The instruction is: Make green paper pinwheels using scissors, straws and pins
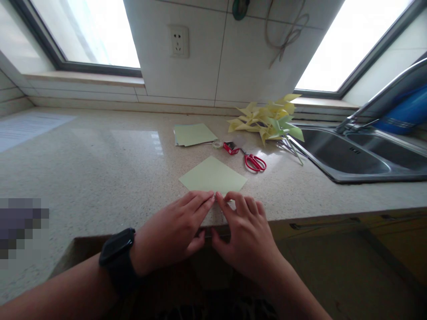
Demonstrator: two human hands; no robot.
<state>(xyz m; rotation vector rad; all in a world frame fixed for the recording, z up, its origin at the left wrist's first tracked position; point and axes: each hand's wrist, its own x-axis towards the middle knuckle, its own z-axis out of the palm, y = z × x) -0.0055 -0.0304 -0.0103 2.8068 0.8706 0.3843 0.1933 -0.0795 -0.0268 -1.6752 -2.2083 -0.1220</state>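
A pale green sheet of paper (212, 174) lies on the counter as a diamond, one corner pointing away from me. Its near part is hidden under my fingers. My left hand (176, 224), with a black watch (117, 246) on the wrist, rests its outstretched fingertips on the paper's near edge, thumb apart below. Close beside it, my right hand (245, 226) touches the same edge with its index fingertip. Its other fingers are slightly bent and its thumb is spread toward the counter edge. Both hands are open, fingertips almost meeting.
Behind the sheet are a stack of paper (195, 134), a tape roll (217, 145), a small red box (231, 148) and red-handled scissors (254, 162). Several yellow and green paper pinwheels (263, 118) lie beside the steel sink (340, 178). A printed sheet (30, 126) is at far left.
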